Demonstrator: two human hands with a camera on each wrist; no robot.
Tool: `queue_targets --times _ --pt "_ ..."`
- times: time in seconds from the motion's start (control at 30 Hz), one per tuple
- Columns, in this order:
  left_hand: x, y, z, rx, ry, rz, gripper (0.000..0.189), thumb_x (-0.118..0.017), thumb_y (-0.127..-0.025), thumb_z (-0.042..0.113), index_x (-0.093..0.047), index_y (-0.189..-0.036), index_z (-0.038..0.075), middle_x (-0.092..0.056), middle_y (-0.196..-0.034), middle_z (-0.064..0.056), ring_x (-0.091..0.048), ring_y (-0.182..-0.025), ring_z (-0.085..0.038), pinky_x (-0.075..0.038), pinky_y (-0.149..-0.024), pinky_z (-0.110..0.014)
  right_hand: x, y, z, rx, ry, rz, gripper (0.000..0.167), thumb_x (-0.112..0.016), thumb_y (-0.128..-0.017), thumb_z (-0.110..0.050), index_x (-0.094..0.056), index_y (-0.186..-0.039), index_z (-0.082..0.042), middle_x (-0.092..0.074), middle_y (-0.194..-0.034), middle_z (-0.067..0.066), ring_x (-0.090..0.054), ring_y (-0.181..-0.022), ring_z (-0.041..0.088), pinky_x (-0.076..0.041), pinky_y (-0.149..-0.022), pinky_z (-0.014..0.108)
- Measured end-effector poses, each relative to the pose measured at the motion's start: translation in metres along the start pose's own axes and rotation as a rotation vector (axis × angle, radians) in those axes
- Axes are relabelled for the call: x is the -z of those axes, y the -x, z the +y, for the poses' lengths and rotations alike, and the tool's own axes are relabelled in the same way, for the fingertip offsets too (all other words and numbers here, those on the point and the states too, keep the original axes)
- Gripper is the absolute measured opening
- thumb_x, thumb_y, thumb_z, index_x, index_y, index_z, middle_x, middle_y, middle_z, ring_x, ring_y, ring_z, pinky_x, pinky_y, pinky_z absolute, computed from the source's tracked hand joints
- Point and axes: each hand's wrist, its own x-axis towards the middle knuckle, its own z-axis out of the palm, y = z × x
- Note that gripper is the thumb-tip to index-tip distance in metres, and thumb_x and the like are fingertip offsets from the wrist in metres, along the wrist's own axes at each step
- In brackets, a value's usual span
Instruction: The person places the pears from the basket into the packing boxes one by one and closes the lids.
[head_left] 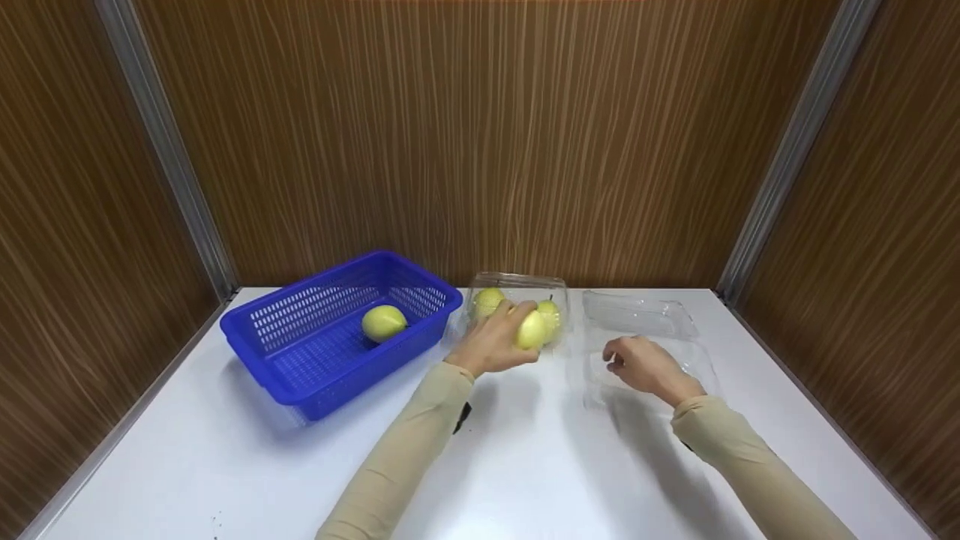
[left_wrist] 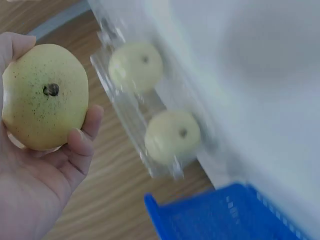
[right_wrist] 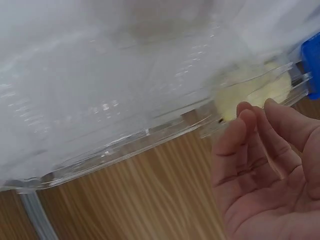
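Observation:
A yellow-green pear (head_left: 531, 331) is held in my left hand (head_left: 491, 345); the left wrist view shows the fingers and thumb wrapped round the pear (left_wrist: 45, 102), its stem end facing the camera. Beyond that hand is a clear plastic box (head_left: 525, 281) with two more pears, one on the left (head_left: 488, 300) and one on the right (head_left: 550, 319), partly hidden in the head view. My right hand (head_left: 646, 366) hovers over a second clear plastic box (head_left: 637, 319), fingers loosely bent and nothing between them. In the right wrist view its fingertips (right_wrist: 245, 112) overlap a pear behind.
A blue perforated basket (head_left: 300, 384) stands on the left of the white table (head_left: 180, 465), with one pear (head_left: 383, 323) lying inside. Wood-patterned panels (head_left: 480, 150) rise behind and along both sides, with grey metal strips at the corners.

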Motion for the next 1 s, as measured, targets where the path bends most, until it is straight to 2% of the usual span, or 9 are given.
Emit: queue_targets --times 0.23,0.4,0.57,0.7,0.8,1.0 --pt "-0.021 -0.007 0.021 -0.02 0.047 0.03 0.075 -0.071 -0.079 0.041 -0.04 -0.147 0.03 -0.049 -0.137 -0.007 -0.061 -0.1 -0.021 -0.053 -0.082 -0.036 0.008 0.016 0.028 -0.093 0.018 0.006 0.016 -0.067 -0.082 -0.001 -0.069 -0.098 0.002 -0.068 -0.082 0.013 -0.064 -0.077 0.029 -0.052 -0.069 0.05" --pt "-0.034 -0.013 0.035 -0.023 0.098 0.045 0.073 -0.073 -0.08 0.039 -0.041 -0.145 0.031 -0.049 -0.135 -0.007 -0.06 -0.1 -0.019 -0.053 -0.082 -0.033 0.011 0.029 0.045 -0.146 0.046 0.007 0.022 -0.07 -0.082 -0.004 -0.069 -0.103 0.001 -0.066 -0.093 0.021 -0.063 -0.088 0.038 -0.052 -0.073 0.054" --pt "-0.045 -0.016 0.048 -0.022 0.119 0.05 0.074 -0.074 -0.08 0.038 -0.04 -0.146 0.032 -0.05 -0.133 -0.006 -0.058 -0.096 -0.015 -0.052 -0.078 -0.029 0.013 0.039 0.06 -0.215 0.092 0.009 0.031 -0.071 -0.082 -0.009 -0.066 -0.112 -0.001 -0.059 -0.106 0.027 -0.055 -0.1 0.048 -0.049 -0.076 0.061" --pt "-0.054 -0.018 0.057 -0.03 0.136 0.057 0.076 -0.075 -0.08 0.037 -0.04 -0.147 0.032 -0.05 -0.131 -0.004 -0.058 -0.096 -0.012 -0.052 -0.078 -0.026 0.013 0.044 0.065 -0.27 0.083 -0.011 0.039 -0.071 -0.084 -0.012 -0.062 -0.12 0.0 -0.052 -0.117 0.032 -0.048 -0.108 0.055 -0.045 -0.081 0.067" --pt "-0.061 -0.02 0.062 -0.045 0.158 0.066 0.076 -0.074 -0.081 0.036 -0.04 -0.148 0.031 -0.05 -0.129 -0.003 -0.057 -0.094 -0.01 -0.051 -0.077 -0.024 0.012 0.046 0.066 -0.303 0.04 -0.041 0.044 -0.07 -0.084 -0.012 -0.058 -0.123 0.004 -0.047 -0.123 0.037 -0.047 -0.108 0.059 -0.045 -0.082 0.068" --pt "-0.071 -0.024 0.071 -0.053 0.163 0.092 0.075 -0.073 -0.082 0.037 -0.039 -0.149 0.032 -0.051 -0.129 -0.005 -0.056 -0.095 -0.011 -0.05 -0.077 -0.023 0.01 0.047 0.064 -0.316 0.012 -0.08 0.042 -0.067 -0.085 -0.01 -0.058 -0.121 0.008 -0.052 -0.118 0.036 -0.053 -0.104 0.054 -0.047 -0.082 0.065"
